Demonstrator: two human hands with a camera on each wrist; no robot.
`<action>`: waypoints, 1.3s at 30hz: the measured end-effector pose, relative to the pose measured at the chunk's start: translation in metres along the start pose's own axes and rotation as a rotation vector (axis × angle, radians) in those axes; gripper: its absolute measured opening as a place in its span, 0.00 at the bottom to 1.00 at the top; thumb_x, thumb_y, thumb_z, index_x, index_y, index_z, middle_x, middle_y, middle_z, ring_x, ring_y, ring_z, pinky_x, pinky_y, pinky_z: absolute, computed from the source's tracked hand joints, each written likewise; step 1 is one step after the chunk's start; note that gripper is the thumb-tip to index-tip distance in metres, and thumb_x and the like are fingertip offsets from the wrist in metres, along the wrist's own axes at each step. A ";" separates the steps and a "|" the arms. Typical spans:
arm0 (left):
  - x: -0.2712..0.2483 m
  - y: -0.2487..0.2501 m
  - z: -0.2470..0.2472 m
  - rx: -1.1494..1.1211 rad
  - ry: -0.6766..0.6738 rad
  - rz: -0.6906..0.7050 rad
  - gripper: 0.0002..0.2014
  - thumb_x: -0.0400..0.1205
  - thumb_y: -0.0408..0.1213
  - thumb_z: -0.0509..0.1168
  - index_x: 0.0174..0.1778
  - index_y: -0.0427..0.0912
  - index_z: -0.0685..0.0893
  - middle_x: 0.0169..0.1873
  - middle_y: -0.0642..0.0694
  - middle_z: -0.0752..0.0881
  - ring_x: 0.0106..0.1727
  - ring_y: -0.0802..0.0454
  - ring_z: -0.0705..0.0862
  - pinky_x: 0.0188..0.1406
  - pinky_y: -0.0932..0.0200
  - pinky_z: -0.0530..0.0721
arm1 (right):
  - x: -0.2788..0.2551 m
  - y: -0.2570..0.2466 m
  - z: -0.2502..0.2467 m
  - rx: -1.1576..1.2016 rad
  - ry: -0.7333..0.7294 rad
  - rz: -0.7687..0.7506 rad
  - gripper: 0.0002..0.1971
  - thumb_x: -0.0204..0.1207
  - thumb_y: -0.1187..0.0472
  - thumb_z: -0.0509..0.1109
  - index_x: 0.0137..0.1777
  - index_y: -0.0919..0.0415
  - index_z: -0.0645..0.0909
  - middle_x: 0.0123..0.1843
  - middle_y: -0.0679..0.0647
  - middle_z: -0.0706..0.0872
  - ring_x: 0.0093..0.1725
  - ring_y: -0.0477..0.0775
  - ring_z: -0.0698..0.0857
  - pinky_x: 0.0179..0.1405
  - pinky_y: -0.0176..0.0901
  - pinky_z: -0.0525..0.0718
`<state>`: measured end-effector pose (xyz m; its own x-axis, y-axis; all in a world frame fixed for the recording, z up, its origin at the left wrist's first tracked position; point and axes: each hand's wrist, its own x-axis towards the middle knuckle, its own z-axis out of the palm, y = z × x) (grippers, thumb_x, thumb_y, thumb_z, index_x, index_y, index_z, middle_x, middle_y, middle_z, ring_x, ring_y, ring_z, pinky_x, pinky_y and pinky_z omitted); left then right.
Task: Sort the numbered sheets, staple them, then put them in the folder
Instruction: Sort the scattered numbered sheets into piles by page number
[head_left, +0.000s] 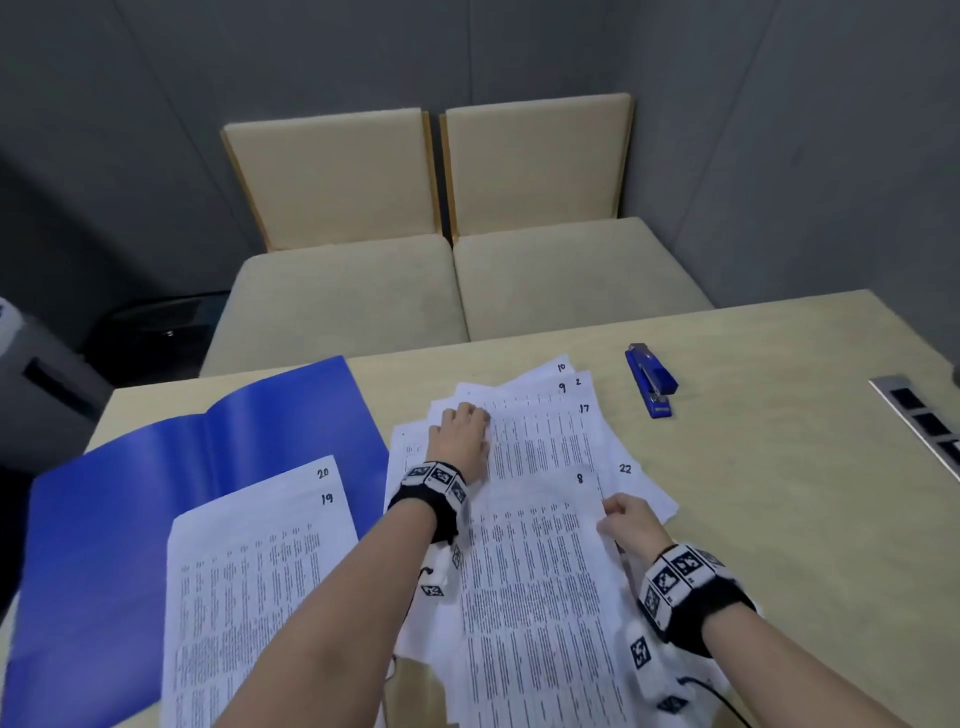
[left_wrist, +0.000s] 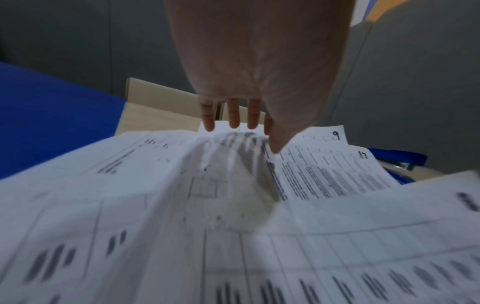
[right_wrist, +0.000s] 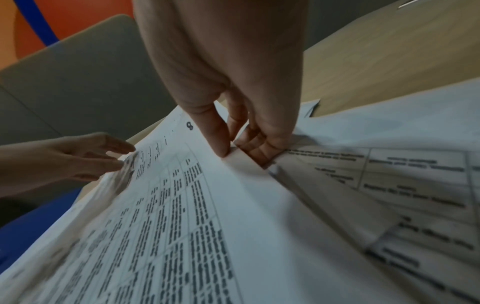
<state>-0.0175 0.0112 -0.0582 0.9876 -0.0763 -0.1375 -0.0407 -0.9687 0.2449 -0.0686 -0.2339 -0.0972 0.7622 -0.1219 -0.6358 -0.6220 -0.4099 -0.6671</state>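
— Walls?
— Grey panelled walls (head_left: 779, 130) meeting in a corner at the right, seams running up them. Light is even and dim; no source in view.

— Seating?
— Two beige upholstered chairs (head_left: 441, 234) side by side with wood-edged backs, seats reaching the far edge of a pale wood table (head_left: 779, 493).

— Anything set into it?
— A metal-framed strip of dark sockets (head_left: 919, 415) at the right edge.

— Left side?
— Something black (head_left: 156, 332) low down beside a grey unit (head_left: 47, 379) — possibly a bin; too dark to tell.

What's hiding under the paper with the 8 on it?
More papers. Under sheet 8, pinched by the right hand, lie sheet 17 and sheet 22. Anything lower in the pile is covered, so those numbers cannot be read.
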 end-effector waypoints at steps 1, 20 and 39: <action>0.007 -0.001 -0.001 0.031 -0.037 -0.009 0.22 0.82 0.39 0.61 0.73 0.46 0.67 0.72 0.45 0.68 0.73 0.43 0.67 0.70 0.42 0.72 | -0.001 0.000 0.000 0.030 0.003 0.007 0.10 0.69 0.74 0.62 0.37 0.58 0.78 0.39 0.56 0.82 0.45 0.57 0.81 0.43 0.43 0.76; 0.042 -0.019 -0.023 0.120 0.209 0.024 0.07 0.79 0.42 0.66 0.47 0.43 0.82 0.50 0.43 0.79 0.52 0.42 0.76 0.51 0.48 0.72 | -0.005 -0.010 -0.017 0.049 -0.001 0.007 0.09 0.72 0.70 0.67 0.34 0.59 0.73 0.35 0.54 0.80 0.38 0.54 0.79 0.36 0.39 0.75; -0.006 -0.051 -0.252 -0.517 0.768 0.020 0.09 0.82 0.35 0.64 0.48 0.31 0.85 0.40 0.44 0.84 0.33 0.74 0.78 0.32 0.82 0.71 | -0.055 -0.026 -0.032 0.353 -0.197 -0.124 0.06 0.83 0.66 0.62 0.54 0.65 0.80 0.44 0.59 0.87 0.40 0.57 0.87 0.42 0.46 0.83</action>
<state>0.0171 0.1207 0.1720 0.8247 0.2647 0.4998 -0.1681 -0.7291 0.6635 -0.0888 -0.2455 -0.0321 0.8074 0.0984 -0.5817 -0.5773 -0.0713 -0.8134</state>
